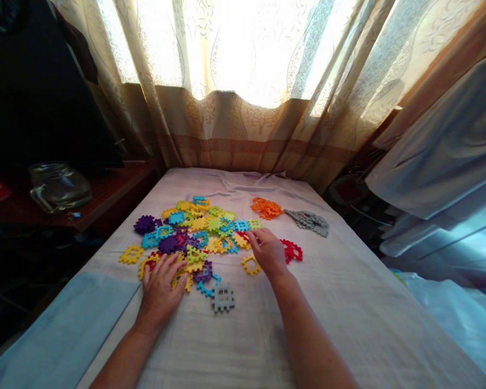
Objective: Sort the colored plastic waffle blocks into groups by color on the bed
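Note:
Colourful interlocking toy tiles with notched edges lie in a mixed pile (198, 223) on the sheet. My left hand (162, 283) rests with spread fingers on the pile's near left part, touching yellow tiles. At the pile's right side, my right hand (269, 251) is closed in a pinch at a red tile (242, 235), partly hidden by its fingers. Just below that hand lies a yellow frame-shaped tile (251, 265). Red tiles (292, 250) form a small group to its right. A grey window tile (223, 298) sits nearest me, beside a light blue piece (204, 289).
Farther back are an orange heap (266, 208) and a grey heap (309, 222) of tiles. A glass jug (59, 186) stands on the dark wooden table (117, 181) at left. Curtains (235, 127) hang behind the sheet-covered surface (348, 324). Cloth (449, 135) hangs at right.

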`<control>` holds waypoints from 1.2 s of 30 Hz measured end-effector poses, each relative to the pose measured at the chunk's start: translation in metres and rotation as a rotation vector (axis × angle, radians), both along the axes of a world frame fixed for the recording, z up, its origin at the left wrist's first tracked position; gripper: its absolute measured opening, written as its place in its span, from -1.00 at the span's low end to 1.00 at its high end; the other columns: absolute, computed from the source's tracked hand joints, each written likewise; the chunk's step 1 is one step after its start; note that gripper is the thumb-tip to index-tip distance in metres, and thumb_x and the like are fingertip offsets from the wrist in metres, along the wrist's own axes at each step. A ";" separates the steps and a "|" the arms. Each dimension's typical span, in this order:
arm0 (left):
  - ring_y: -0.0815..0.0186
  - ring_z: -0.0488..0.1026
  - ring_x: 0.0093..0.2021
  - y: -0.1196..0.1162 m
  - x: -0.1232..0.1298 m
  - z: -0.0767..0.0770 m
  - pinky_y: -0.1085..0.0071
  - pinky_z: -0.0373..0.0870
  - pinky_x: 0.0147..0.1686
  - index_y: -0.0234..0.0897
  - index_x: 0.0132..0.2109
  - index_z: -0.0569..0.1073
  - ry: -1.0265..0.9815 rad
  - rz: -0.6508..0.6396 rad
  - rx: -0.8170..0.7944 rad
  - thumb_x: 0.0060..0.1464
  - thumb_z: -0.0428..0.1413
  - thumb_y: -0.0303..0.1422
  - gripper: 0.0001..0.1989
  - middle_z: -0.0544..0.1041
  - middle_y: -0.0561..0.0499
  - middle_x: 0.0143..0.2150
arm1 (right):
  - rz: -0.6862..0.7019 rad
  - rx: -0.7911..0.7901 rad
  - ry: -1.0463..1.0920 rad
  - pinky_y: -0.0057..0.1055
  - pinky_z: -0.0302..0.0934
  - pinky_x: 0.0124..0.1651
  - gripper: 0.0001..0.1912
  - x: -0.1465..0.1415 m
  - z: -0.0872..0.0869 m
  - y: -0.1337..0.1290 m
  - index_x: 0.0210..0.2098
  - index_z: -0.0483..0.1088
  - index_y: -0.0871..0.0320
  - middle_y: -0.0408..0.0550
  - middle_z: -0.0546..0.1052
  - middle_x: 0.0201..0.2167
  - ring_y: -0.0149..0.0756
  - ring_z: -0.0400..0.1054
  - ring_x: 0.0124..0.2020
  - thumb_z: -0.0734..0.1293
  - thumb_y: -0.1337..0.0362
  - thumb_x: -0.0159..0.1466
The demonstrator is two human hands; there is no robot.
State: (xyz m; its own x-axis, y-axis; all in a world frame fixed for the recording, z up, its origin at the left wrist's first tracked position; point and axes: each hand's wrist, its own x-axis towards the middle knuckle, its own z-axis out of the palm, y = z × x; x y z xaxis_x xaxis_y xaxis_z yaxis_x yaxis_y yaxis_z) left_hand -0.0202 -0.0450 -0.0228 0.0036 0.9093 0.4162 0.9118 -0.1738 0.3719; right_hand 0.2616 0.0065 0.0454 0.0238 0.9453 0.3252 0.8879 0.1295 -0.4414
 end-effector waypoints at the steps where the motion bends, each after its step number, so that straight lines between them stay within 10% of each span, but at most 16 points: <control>1: 0.05 0.26 0.26 0.000 0.000 0.000 -0.17 -0.12 0.29 -0.06 -0.04 0.53 0.000 -0.002 0.001 0.14 0.01 -0.23 -0.70 0.48 -0.04 0.16 | -0.104 -0.050 0.015 -0.45 0.21 -0.16 -0.69 0.011 0.001 0.002 -0.15 0.52 0.06 -0.05 0.58 -0.22 -0.31 0.43 -0.19 0.15 0.20 0.38; 6: 0.02 0.25 0.27 0.000 0.000 0.000 -0.20 -0.10 0.28 -0.05 -0.04 0.53 0.017 0.000 0.004 0.16 -0.02 -0.22 -0.70 0.48 -0.04 0.17 | -0.418 -0.199 0.007 -0.43 0.13 -0.31 -0.68 0.047 -0.001 0.005 -0.06 0.51 0.03 -0.05 0.61 -0.26 -0.26 0.44 -0.27 0.17 0.15 0.35; 14: 0.04 0.16 0.33 -0.004 0.005 0.008 -0.17 -0.17 0.30 -0.06 0.13 0.44 0.077 -0.078 0.029 0.21 -0.05 -0.20 -0.61 0.40 -0.07 0.24 | -0.443 -0.109 -0.099 -0.37 0.18 -0.17 -0.64 0.051 0.000 0.002 0.02 0.48 0.11 0.07 0.52 -0.05 -0.19 0.39 -0.10 0.17 0.21 0.35; 26: 0.16 0.45 0.06 -0.007 0.006 0.019 -0.13 -0.14 0.29 -0.09 -0.15 0.56 0.014 -0.274 -0.002 0.24 -0.02 -0.17 -0.72 0.57 -0.05 0.01 | 0.277 -0.123 -0.185 -0.43 0.19 -0.06 -0.73 -0.059 -0.011 -0.010 -0.10 0.53 -0.01 -0.06 0.54 -0.12 -0.26 0.35 -0.06 0.23 0.30 0.34; 36: 0.23 0.51 -0.12 -0.008 0.006 0.021 -0.06 0.03 0.25 -0.15 -0.32 0.53 -0.106 -0.271 0.018 0.24 -0.03 -0.20 -0.71 0.59 0.01 -0.18 | 0.483 -0.088 -0.370 -0.37 0.18 -0.09 -0.79 -0.085 -0.014 0.014 -0.14 0.55 -0.03 -0.04 0.52 -0.12 -0.21 0.32 -0.09 0.32 0.15 0.29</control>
State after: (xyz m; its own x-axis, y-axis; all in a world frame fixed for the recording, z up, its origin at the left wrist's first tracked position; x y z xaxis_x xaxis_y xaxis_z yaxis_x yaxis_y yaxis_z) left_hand -0.0144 -0.0526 -0.0020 0.2009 0.8738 0.4429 0.7876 -0.4129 0.4574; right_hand 0.1771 0.0205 0.0318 -0.5137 0.8448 0.1501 0.8343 0.5326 -0.1425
